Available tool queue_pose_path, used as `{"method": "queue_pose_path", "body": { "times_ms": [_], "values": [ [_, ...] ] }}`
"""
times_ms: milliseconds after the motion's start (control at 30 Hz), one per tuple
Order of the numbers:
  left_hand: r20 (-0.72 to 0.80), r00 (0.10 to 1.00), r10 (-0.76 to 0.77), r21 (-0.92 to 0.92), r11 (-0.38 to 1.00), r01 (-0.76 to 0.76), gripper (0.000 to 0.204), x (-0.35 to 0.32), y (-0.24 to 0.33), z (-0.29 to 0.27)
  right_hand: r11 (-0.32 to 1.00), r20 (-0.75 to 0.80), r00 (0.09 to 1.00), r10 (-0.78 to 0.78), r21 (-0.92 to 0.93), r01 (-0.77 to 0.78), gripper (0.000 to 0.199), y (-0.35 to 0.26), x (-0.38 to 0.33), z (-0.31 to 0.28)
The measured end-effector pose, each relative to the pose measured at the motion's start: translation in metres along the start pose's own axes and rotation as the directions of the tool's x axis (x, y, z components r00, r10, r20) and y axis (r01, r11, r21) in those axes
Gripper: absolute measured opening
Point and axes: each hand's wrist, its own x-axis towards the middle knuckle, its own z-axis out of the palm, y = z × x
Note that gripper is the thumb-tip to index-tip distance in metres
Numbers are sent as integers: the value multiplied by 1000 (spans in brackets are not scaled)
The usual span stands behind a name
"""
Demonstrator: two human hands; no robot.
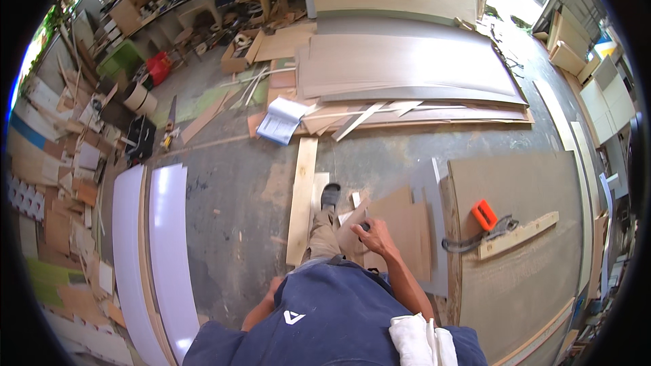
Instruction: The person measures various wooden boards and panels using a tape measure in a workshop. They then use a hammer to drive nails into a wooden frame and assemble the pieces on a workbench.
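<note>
Head view: right hand (377,236) grasps a dark object (365,226); left hand (275,286), fingers hidden, can't tell; box (234,66) holds white roll (242,41).

We note long white panels (169,224) at left: smooth, glossy, glare-streaked. Brown sheets (403,234), near right: matt, smooth. Pale plank (302,196): bare wood. Far booklet (281,120): paper. Orange block (482,209), right: looks plastic. We log soft cloth in towel (411,342) and navy shirt (332,325); floor (230,230) matt, scuffed.
</note>
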Motion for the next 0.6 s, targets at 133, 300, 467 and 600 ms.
{"method": "queue_pose_path", "body": {
  "times_ms": [133,300,467,600],
  "values": [
    [127,965,229,180,952,-249,27,119,64,-38,987,-71,985,160,-20,-161,49,26,88,-36],
    [248,705,665,432,575,-694,29,292,218,-126,908,-306,858,413,218,-359,52,40,164,-123],
    [-50,966,253,-276,926,-257,22,399,437,-221,860,-547,672,499,408,-306,42,22,214,-194],
    [-52,910,412,-96,904,-416,23,455,610,-232,836,-696,480,534,518,-178,36,41,243,-246]
  ]
}}
